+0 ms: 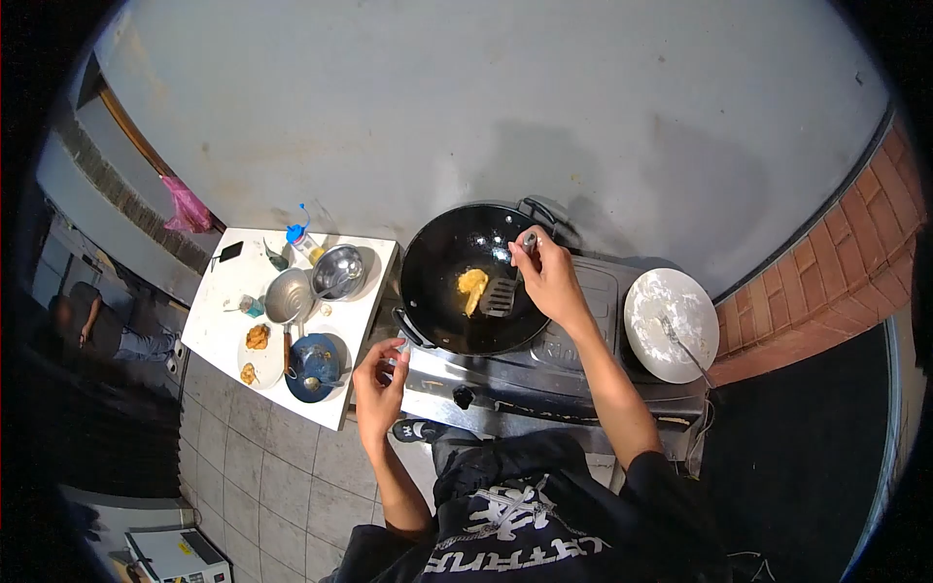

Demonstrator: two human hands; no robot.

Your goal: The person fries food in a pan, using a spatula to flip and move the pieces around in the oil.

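My right hand (546, 282) is closed around the handle of a slotted turner (500, 299), whose head is down in a black wok (437, 248). Right beside the turner's slots, a golden-yellow piece of food (472, 289) lies on the wok's oily, shiny bottom. My left hand (380, 386) hovers in front of the wok's near-left loop handle (412, 330), fingers loosely curved and apart, holding nothing. The wok stands on a metal stove (575, 340).
Left of the stove, a white table (224, 321) bears a plate (262, 367) of fried pieces, a blue plate (314, 364), metal bowls (338, 270) and an oil bottle (306, 243). A flour-dusted white bowl (671, 311) with a utensil sits right. A person (92, 321) is far left.
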